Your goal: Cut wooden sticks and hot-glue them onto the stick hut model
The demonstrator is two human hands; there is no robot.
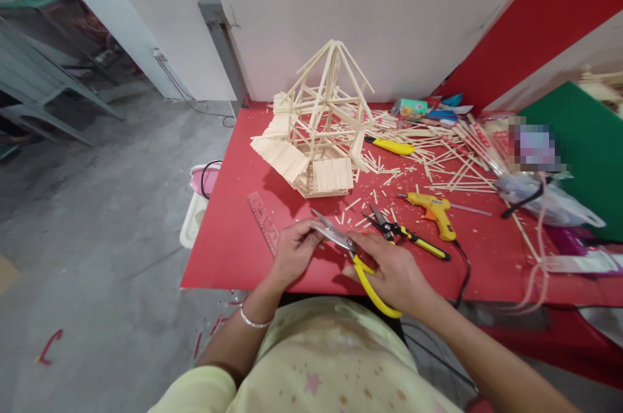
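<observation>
My right hand (392, 267) is closed around a pair of scissors (372, 293) with yellow handles. Their blades point left and away from me, slightly parted. At the blades, the fingers of my left hand (296, 250) are pinched together; whatever they hold is hidden or too small to name. Beyond both hands stands a model (333, 121) of pale wooden sticks, with an open pointed frame on top and slatted panels at its lower left and front. A clear ruler (263, 223) lies beside my left hand. Black-and-yellow cutting pliers (389, 228) lie just past my right hand.
On the red table (219, 231), a yellow glue gun (433, 210) rests at right, its cord running over the front edge. Loose sticks (452, 163), offcuts and a yellow cutter knife (392, 145) lie behind it. Plastic bags (540, 199) and a green board (584, 153) occupy the far right.
</observation>
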